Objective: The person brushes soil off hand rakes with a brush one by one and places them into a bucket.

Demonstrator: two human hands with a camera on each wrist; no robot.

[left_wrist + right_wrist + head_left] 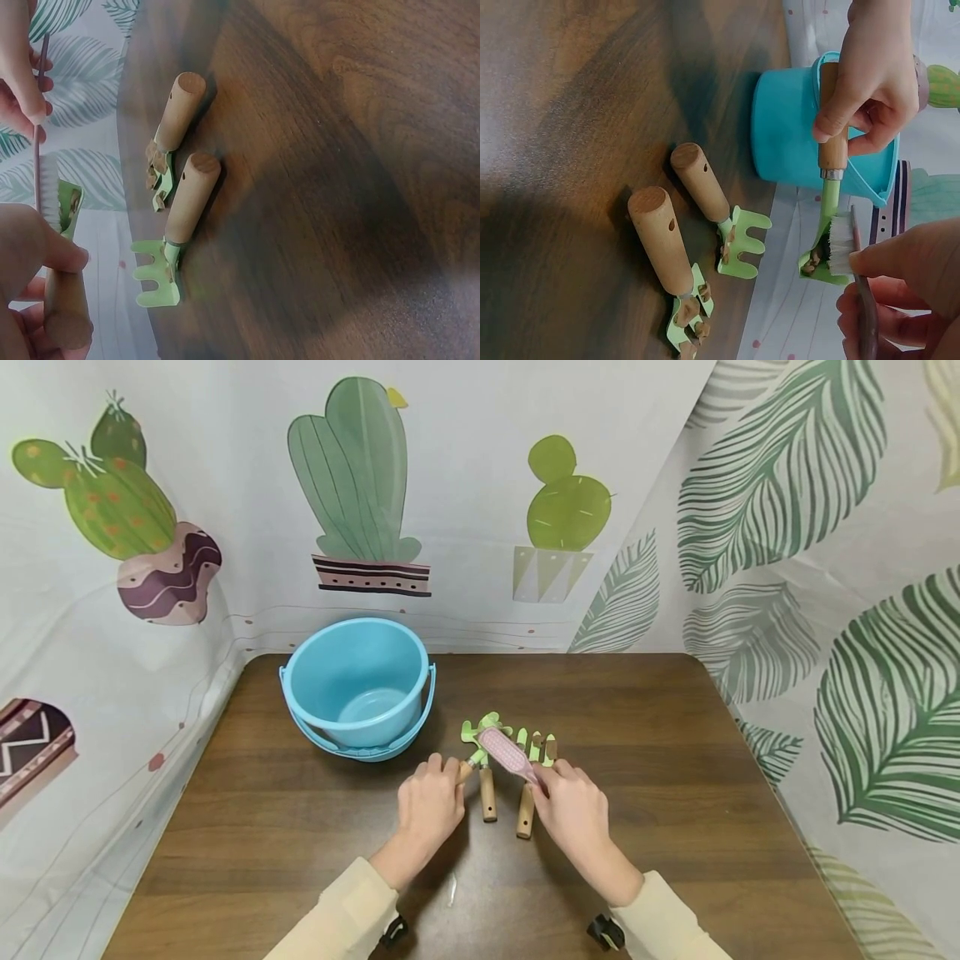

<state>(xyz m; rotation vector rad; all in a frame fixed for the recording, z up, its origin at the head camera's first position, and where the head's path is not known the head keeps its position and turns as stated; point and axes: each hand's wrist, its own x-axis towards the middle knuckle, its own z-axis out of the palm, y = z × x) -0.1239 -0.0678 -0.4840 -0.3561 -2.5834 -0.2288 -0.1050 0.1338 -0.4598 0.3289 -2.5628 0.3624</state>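
My left hand (431, 797) grips the wooden handle of a small green garden trowel (829, 196), held above the table. Brown clumps of dirt cling inside its blade. In my right hand (576, 806) is a pink scrubbing brush (504, 750), pinched by its handle. Its white bristles (843, 244) rest against the trowel blade, as the right wrist view shows. Below the hands lie a small green rake (193, 199) and a green three-pronged hand fork (660, 240), both with wooden handles. The fork's prongs carry brown clumps, and some brown shows on the rake.
A light blue bucket (360, 731) with its handle lowered stands at the back left of the brown wooden table (637, 718). Behind the table hangs a white cloth (472, 485) printed with cacti and leaves. A small clear strip (452, 889) lies near the front.
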